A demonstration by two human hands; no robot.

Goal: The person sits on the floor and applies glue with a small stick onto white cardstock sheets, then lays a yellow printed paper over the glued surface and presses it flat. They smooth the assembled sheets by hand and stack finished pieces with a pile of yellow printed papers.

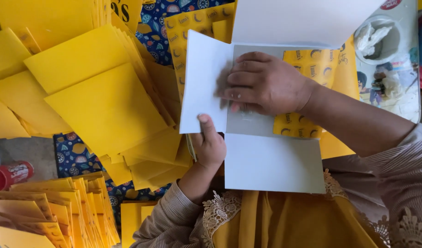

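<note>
Right hand (266,85): flat, fingers released, pressing white flap (204,82) onto grey card (247,124).
Left hand (210,144): thumb pinning flap edge.
Progress: yellow finished stacks (101,101) alongside; remaining flaps unfolded.

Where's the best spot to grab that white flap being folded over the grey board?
Take the white flap at its free lower-left corner, coming from the left. That edge hangs past the grey board, and the left hand already has its thumb there; the right hand presses flat nearer the fold.
</note>
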